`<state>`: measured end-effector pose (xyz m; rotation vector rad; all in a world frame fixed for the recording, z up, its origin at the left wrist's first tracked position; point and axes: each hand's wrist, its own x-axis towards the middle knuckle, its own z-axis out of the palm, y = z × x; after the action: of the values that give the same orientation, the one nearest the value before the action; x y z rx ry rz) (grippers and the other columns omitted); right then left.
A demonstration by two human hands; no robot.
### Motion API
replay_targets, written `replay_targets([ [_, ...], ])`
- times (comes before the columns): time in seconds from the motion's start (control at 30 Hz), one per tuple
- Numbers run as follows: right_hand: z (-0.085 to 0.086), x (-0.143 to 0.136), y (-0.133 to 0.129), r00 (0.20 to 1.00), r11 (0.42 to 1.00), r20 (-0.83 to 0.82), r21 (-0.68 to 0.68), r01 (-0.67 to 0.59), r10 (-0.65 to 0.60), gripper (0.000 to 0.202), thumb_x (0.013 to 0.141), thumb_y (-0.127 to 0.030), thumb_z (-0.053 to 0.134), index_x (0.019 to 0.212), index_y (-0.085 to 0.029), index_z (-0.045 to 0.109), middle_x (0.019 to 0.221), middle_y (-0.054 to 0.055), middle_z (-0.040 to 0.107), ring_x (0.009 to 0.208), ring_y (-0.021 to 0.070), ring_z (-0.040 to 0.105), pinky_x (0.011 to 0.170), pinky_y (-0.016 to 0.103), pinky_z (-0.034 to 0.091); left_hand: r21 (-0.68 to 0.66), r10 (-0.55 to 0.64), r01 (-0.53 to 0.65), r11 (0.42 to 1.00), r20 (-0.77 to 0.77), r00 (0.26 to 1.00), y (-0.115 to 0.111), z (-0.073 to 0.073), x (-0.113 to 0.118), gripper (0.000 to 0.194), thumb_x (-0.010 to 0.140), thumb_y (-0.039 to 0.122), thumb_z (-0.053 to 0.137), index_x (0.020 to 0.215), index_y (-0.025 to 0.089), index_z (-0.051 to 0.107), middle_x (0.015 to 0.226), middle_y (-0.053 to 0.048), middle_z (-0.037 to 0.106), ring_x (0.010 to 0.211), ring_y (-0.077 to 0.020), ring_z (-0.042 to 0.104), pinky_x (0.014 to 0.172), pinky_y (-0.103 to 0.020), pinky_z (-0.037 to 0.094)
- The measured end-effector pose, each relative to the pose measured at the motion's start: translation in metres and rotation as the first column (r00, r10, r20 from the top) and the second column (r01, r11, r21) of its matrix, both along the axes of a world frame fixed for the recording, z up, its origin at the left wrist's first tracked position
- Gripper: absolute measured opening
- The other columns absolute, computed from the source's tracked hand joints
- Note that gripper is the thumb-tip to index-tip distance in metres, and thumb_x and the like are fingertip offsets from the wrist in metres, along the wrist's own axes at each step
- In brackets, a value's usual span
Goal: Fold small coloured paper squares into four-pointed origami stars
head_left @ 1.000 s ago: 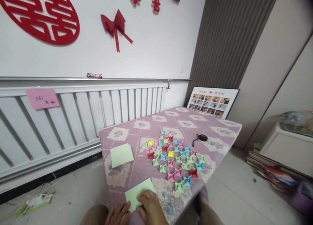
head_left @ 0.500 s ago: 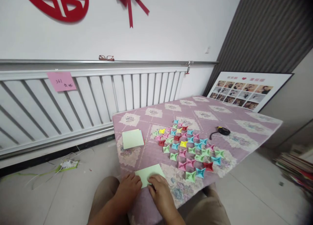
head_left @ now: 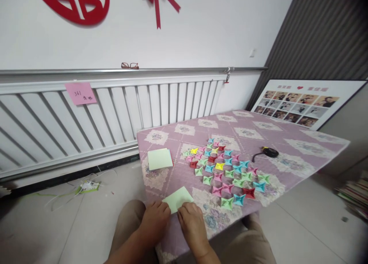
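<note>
A pale green sheet of paper (head_left: 178, 199) lies at the near edge of the cloth-covered table. My left hand (head_left: 157, 218) grips its near left corner with curled fingers. Close beside it, my right hand (head_left: 192, 220) has its fingers bent over the near right part of the same sheet. Both hands hide the sheet's lower edge, so I cannot tell how it is folded there. Beyond the left hand sits a stack of paper squares (head_left: 159, 159), pale green on top. To the right, many small folded paper shapes (head_left: 220, 166) in green, pink, blue, red and yellow stand in rows.
A patterned mauve tablecloth (head_left: 198, 141) covers the table. A black tape measure or similar object (head_left: 270, 152) lies at the right. Behind stands a white radiator (head_left: 161, 107), with glasses (head_left: 130, 66) on the pipe above. A power strip (head_left: 88, 186) with cables is on the floor.
My right hand has drawn back from the middle of the sheet to its near edge. The sheet looks slightly turned. The whole view has shifted a little.
</note>
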<state>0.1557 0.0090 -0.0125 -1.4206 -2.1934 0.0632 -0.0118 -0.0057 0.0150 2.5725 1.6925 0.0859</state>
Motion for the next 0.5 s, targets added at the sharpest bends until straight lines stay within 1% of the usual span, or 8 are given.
replay_targets([
  [0.13,-0.004,0.001,-0.002,0.995,0.996,0.04,-0.01,-0.092,0.093,0.011,0.083,-0.011,0.058,0.08,-0.021,0.062,0.083,0.002,0.061,0.08,0.0193,0.053,0.074,0.032,0.038,0.003,0.03,-0.03,1.0,0.062,0.998,-0.02,0.0,0.009,0.013,0.089,0.018,0.046,0.09,0.02,0.058,0.093,-0.004,0.061,0.09,-0.0229,0.054,0.082,-0.04,0.042],
  [0.2,-0.006,0.004,-0.004,0.99,0.991,0.036,-0.01,-0.136,0.136,0.012,0.083,-0.01,0.057,0.079,-0.02,0.061,0.084,0.003,0.061,0.081,0.0195,0.054,0.076,0.033,0.04,0.015,0.04,-0.042,0.999,0.134,0.99,-0.032,-0.002,0.013,0.013,0.088,0.018,0.045,0.088,0.02,0.058,0.091,-0.004,0.061,0.089,-0.0223,0.055,0.083,-0.04,0.042],
  [0.27,-0.008,0.01,-0.006,0.987,0.987,-0.001,-0.007,-0.162,0.162,0.014,0.083,-0.007,0.054,0.081,-0.019,0.061,0.087,0.004,0.061,0.083,0.0194,0.055,0.078,0.032,0.042,0.056,-0.012,-0.003,0.998,0.256,0.967,-0.043,-0.004,0.013,0.011,0.085,0.021,0.05,0.092,0.021,0.058,0.094,-0.004,0.062,0.09,-0.0222,0.055,0.084,-0.039,0.043],
  [0.33,-0.011,0.019,-0.008,0.981,0.983,-0.065,0.01,-0.182,0.182,0.019,0.082,-0.004,0.051,0.086,-0.019,0.061,0.093,0.005,0.062,0.088,0.0195,0.056,0.08,0.032,0.045,0.123,-0.101,0.059,0.991,0.374,0.922,-0.051,-0.005,0.01,0.02,0.081,0.022,0.053,0.1,0.021,0.056,0.102,-0.005,0.061,0.093,-0.0224,0.055,0.086,-0.039,0.044],
  [0.37,-0.013,0.024,-0.009,0.977,0.982,-0.099,0.026,-0.188,0.19,0.022,0.081,-0.003,0.049,0.089,-0.02,0.061,0.096,0.006,0.063,0.091,0.0196,0.057,0.081,0.032,0.046,0.156,-0.126,0.066,0.985,0.413,0.902,-0.053,-0.006,0.007,0.025,0.08,0.02,0.052,0.105,0.02,0.055,0.105,-0.006,0.061,0.095,-0.0223,0.055,0.087,-0.038,0.044],
  [0.43,-0.018,0.035,-0.011,0.966,0.978,-0.157,0.068,-0.199,0.207,0.027,0.08,-0.002,0.046,0.094,-0.021,0.061,0.098,0.006,0.064,0.092,0.0194,0.059,0.083,0.033,0.047,0.188,-0.101,0.016,0.982,0.457,0.883,-0.054,-0.009,0.001,0.03,0.081,0.013,0.046,0.11,0.02,0.054,0.108,-0.007,0.06,0.098,-0.0214,0.055,0.088,-0.037,0.045],
  [0.5,-0.022,0.043,-0.012,0.953,0.972,-0.201,0.109,-0.21,0.229,0.029,0.08,-0.002,0.044,0.094,-0.022,0.06,0.097,0.006,0.065,0.09,0.0191,0.061,0.08,0.033,0.049,0.162,-0.02,-0.067,0.984,0.479,0.877,-0.051,-0.012,-0.004,0.034,0.081,0.008,0.042,0.11,0.02,0.055,0.109,-0.008,0.06,0.1,-0.0212,0.054,0.089,-0.036,0.045],
])
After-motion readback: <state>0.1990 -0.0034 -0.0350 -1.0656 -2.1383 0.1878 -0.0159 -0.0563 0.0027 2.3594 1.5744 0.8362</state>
